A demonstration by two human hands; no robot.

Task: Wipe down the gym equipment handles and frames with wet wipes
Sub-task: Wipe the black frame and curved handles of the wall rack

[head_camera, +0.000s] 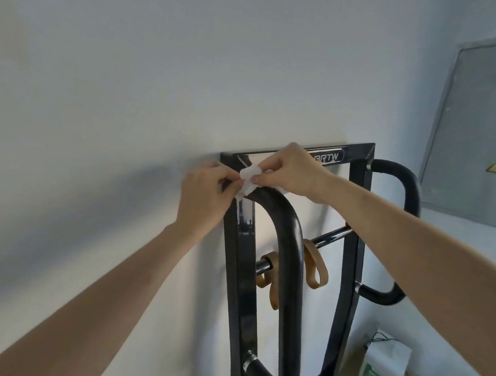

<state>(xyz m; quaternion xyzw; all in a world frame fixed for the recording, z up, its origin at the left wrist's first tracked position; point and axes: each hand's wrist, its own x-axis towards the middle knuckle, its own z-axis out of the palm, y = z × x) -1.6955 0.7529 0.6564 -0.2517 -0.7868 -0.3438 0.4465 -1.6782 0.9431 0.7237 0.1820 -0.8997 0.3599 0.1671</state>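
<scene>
Wall (pixel 131 72): pale and plain in the head view; a black frame (pixel 357 197) stands against it, its foot cut off at the bottom edge.
Wet wipe (pixel 249 177): white and crumpled, at the frame's top left corner, partly hidden under fingers.
Left hand (pixel 204 196): pinches the wipe's left end; its fingertips are mostly hidden.
Right hand (pixel 293 170): pinches the wipe's right end and covers the start of the top bar's lettering.
Near handle loop (pixel 290 251): hides the middle of the chrome bar (pixel 329 235).
Tan bands (pixel 313 265): hang on that bar, partly behind the loop.
White bag (pixel 380 370): its green label is too blurred to read.
Grey panel (pixel 480 124): cut off at the right edge.
</scene>
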